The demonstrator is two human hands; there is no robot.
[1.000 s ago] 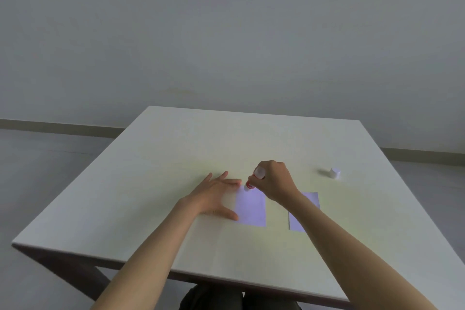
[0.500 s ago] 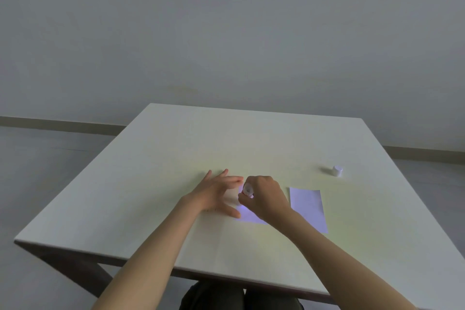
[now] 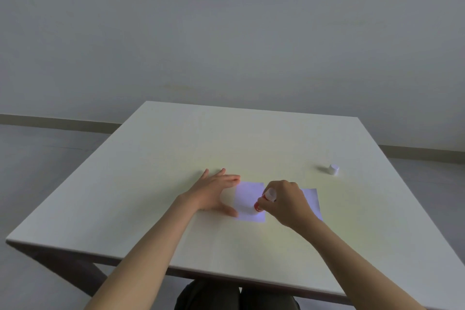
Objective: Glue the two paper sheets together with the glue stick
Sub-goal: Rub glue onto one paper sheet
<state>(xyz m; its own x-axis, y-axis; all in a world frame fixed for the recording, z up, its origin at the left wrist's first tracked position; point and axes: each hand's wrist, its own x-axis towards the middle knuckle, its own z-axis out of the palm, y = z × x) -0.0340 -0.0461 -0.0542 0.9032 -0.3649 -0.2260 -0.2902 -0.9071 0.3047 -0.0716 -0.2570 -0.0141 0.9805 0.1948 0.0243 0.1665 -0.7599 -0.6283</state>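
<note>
Two small white paper sheets lie side by side on the table. The left sheet (image 3: 247, 197) is pinned at its left edge by my left hand (image 3: 214, 192), fingers spread flat. My right hand (image 3: 285, 202) grips a red and white glue stick (image 3: 264, 200), tilted, with its red end pressed on the right part of that sheet. The right sheet (image 3: 312, 197) lies partly hidden under my right hand and wrist.
The white cap (image 3: 334, 169) of the glue stick stands on the table to the far right. The pale table (image 3: 176, 153) ends close in front of me, with my knees below its near edge.
My right hand has slid the glue stick from the sheet's left side toward its right edge, uncovering most of the sheet. My left hand has stayed put.
</note>
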